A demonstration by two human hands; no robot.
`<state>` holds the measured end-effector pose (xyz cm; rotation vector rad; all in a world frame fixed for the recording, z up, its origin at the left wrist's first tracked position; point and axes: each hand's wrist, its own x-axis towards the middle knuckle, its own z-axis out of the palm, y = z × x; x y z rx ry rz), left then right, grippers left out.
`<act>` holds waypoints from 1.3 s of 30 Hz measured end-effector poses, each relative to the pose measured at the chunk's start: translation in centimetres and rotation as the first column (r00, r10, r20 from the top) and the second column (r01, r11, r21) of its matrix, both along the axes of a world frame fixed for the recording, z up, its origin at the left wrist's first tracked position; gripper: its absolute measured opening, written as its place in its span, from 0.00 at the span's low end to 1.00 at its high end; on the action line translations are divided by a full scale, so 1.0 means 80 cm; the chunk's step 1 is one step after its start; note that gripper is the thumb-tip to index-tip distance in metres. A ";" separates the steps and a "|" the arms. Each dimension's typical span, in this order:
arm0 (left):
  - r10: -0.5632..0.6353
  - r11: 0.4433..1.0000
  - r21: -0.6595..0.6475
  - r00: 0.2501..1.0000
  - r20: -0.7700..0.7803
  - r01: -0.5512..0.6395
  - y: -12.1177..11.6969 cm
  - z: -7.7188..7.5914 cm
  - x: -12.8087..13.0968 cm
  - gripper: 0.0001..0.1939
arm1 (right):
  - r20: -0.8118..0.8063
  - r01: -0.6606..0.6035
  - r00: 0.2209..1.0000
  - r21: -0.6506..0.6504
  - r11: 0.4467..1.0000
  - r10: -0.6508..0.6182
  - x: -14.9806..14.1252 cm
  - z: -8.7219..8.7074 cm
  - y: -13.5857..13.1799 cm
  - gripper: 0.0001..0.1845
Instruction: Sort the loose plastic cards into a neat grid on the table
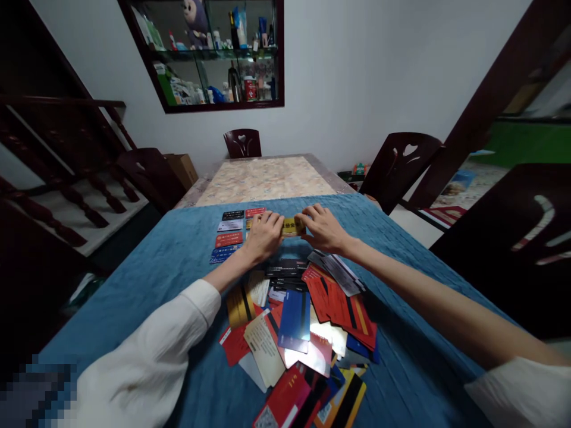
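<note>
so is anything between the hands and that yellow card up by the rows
Nothing visible. The left hand and right hand both touch the yellow card at its ends. It lies flat on the blue cloth, beside the neat rows of cards, beyond the loose pile.

Dark chairs (pixel 399 166) flank a wall shelf (pixel 209 56).

place: home dining room | cues: dining table (pixel 267 178), carved chairs (pixel 399 163), wall cabinet (pixel 214 53), staircase (pixel 66 172)

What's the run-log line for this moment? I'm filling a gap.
left hand: on yellow card | right hand: on yellow card | laid-out cards: left of hands | card pile: nearer, on blue cloth
</note>
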<state>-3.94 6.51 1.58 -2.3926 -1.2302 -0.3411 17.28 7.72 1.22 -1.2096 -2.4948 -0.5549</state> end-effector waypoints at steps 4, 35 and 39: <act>0.012 0.997 -0.073 1.000 0.018 -0.011 0.033 0.011 0.001 0.22 | -0.006 0.021 1.000 -0.067 0.998 -0.022 0.000 0.007 0.036 0.26; 0.213 0.883 -0.449 0.969 0.129 -0.134 0.230 -0.036 -0.017 0.08 | -0.055 0.168 0.975 -0.441 0.882 -0.214 -0.038 -0.033 0.204 0.19; 0.246 0.870 -0.464 0.962 0.119 -0.165 0.236 -0.037 -0.017 0.08 | -0.063 0.174 0.972 -0.448 0.877 -0.225 -0.043 -0.042 0.213 0.20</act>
